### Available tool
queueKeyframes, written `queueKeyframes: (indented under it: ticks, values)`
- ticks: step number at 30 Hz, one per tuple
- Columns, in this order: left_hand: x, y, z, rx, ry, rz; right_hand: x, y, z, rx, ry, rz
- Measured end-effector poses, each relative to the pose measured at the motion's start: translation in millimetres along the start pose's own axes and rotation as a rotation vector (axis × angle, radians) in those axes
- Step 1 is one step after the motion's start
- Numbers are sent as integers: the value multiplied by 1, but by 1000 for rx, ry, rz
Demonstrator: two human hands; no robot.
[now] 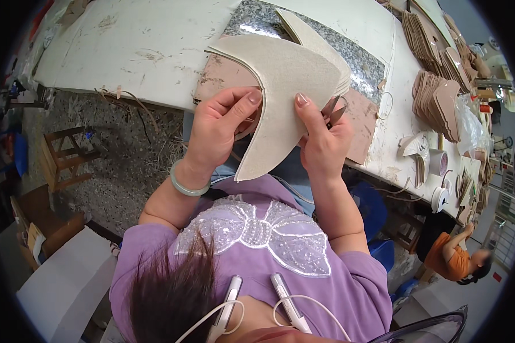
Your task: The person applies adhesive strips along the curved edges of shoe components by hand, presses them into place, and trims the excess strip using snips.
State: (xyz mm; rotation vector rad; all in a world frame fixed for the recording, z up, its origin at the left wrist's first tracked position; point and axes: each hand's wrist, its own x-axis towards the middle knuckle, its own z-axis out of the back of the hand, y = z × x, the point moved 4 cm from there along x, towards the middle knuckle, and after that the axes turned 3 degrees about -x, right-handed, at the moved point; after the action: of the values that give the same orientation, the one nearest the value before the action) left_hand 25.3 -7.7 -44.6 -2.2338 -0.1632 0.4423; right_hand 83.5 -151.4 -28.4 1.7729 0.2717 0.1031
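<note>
A thin stack of curved, cream fabric pieces [286, 74] is held up between my two hands above the table's near edge. My left hand [217, 126] pinches the inner curved edge of the stack, thumb and fingertips together. My right hand [327, 137] grips the opposite side, its thumb lying flat on the top piece. A small pair of dark metal snips [335, 111] is also tucked in my right hand, partly hidden by the fingers. Beyond the stack, more cream pieces [309, 34] rest on a speckled grey stone slab [252, 14].
A pinkish board [360, 126] lies under the slab on the white table [126, 51]. Along the right stand stacks of brown pieces [435, 103], a tape roll [438, 162] and a white spool [439, 199]. A wooden stool [68, 157] is at left; another person [455, 254] is at right.
</note>
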Motion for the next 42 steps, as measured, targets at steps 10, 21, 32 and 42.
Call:
queueKeyframes:
  ticks: [10, 21, 32, 42]
  values:
    - [-6, -4, -1, 129, 51, -144, -3, 3, -1, -81, -4, 37]
    - [9, 1, 2, 230, -99, -234, -21, -5, -15, 5, 107, 60]
    - [-4, 7, 2, 198, 167, 54, -13, -6, 3, 211, 123, -265]
    - [-5, 13, 5, 124, 197, 112, -11, -7, 6, 168, 147, -256]
